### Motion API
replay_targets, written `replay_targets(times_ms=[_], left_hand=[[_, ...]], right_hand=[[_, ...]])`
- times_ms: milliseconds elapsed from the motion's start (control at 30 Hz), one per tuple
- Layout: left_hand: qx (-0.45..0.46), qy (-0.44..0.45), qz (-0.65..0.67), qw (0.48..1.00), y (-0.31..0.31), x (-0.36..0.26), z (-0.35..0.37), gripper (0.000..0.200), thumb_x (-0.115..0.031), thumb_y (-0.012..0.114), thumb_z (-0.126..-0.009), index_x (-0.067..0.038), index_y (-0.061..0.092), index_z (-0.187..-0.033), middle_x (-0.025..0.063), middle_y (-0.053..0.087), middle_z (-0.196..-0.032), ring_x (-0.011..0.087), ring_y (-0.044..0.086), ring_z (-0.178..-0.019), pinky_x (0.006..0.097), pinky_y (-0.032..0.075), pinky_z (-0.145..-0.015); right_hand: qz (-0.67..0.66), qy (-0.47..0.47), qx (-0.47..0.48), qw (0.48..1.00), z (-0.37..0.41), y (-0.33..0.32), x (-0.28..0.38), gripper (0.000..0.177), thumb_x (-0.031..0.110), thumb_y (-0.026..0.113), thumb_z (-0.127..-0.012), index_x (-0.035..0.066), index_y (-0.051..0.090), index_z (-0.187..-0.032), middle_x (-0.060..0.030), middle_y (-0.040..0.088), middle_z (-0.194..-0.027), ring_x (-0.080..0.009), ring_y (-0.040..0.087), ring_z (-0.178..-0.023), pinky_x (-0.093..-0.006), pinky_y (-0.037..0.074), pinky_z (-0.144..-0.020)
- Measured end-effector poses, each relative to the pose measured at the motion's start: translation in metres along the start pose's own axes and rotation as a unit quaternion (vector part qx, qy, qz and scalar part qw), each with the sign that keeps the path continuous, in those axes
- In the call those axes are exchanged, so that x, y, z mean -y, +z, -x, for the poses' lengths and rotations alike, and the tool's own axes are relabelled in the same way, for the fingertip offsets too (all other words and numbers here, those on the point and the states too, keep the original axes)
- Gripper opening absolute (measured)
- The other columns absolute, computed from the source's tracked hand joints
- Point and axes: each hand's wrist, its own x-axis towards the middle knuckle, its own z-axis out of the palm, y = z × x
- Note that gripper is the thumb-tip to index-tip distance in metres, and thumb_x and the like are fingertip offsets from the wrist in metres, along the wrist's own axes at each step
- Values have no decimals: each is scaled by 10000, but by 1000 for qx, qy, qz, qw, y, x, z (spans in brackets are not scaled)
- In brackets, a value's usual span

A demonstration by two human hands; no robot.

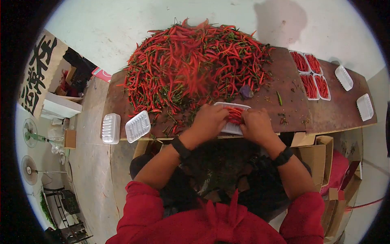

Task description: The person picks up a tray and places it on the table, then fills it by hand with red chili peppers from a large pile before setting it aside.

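Observation:
A white plastic tray [231,129] sits at the table's near edge with a bundle of red chili peppers [234,115] lying in it. My left hand [210,118] has its fingers curled onto the left end of these chilies. From the other side, my right hand [257,123] closes around their right end, over the tray's rim. Parts of the tray and of the fingertips are hidden behind my hands. Just beyond rises a large heap of red chilies [183,61] with green stems.
Trays filled with chilies [310,83] stand together at the right. Empty white trays lie at the far right [344,78] and at the left [138,126], beside stacked trays [111,128]. A green chili [279,98] and a purple lump [246,92] lie nearby. Cardboard boxes [315,156] stand below.

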Motion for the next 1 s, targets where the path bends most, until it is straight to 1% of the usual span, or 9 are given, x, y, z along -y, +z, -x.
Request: replay_targets(times_ms=[167,267,333,467,567,633,767,833,1000], left_hand=[[-19,1,-1,1000,4,0,-1,202,-141,611,-751,-92,566,-942,100,573,-842,310,559,-801,420,412,-689],[-12,0,1,1000,2,-1,1,214,-142,609,-756,-98,572,-962,95,575,-845,306,561,-804,418,412,-684],[-8,-3,-4,1000,1,-2,2,227,-144,610,-757,-102,573,-977,95,577,-848,305,562,-804,417,411,-684],[-22,-4,-6,1000,0,-1,3,255,-148,614,-759,-116,579,-1009,81,581,-858,293,565,-809,415,408,-673],[-17,-18,-1,1000,10,5,3,254,-147,610,-757,-114,585,-1007,74,605,-885,297,581,-825,426,432,-678],[-16,-26,4,1000,13,5,2,251,-141,601,-757,-112,590,-1006,81,616,-895,305,587,-838,432,446,-687],[-10,-38,18,999,16,6,-1,234,-129,576,-756,-105,610,-986,118,637,-891,336,599,-843,451,472,-715],[-20,-37,13,999,12,3,-1,226,-128,570,-756,-101,616,-976,123,636,-875,338,600,-826,456,470,-710],[-35,-35,9,999,1,-3,0,198,-139,559,-776,-85,624,-954,137,629,-840,344,598,-792,468,465,-702]], right_hand=[[2,4,17,1000,0,-6,1,206,202,681,-665,59,597,-786,-113,599,-785,-299,587,-807,-420,404,-763],[-28,4,-7,1000,2,-7,3,247,203,687,-668,57,596,-844,-118,591,-812,-310,580,-821,-425,403,-766],[-46,-11,-86,995,2,-6,6,285,198,687,-676,58,584,-902,-126,579,-851,-325,571,-838,-434,407,-757],[-49,-9,-67,996,-3,-5,10,306,176,677,-692,60,564,-951,-139,563,-896,-339,562,-845,-438,413,-750],[-69,-18,-76,995,-6,-4,15,320,152,659,-712,58,560,-1001,-143,557,-916,-350,557,-833,-438,429,-728],[-106,-32,-112,988,-8,-9,21,358,135,637,-736,53,545,-1072,-146,552,-925,-360,552,-823,-441,439,-712],[-88,-27,-93,991,-16,-3,22,347,129,621,-753,51,559,-1085,-149,552,-927,-363,552,-816,-444,448,-705],[-46,-13,-48,998,-19,9,18,295,123,611,-759,54,585,-1045,-149,554,-933,-359,554,-804,-445,449,-711],[-52,-18,-60,997,-16,2,23,257,118,616,-752,66,609,-1004,-137,555,-926,-344,555,-801,-433,441,-711]])
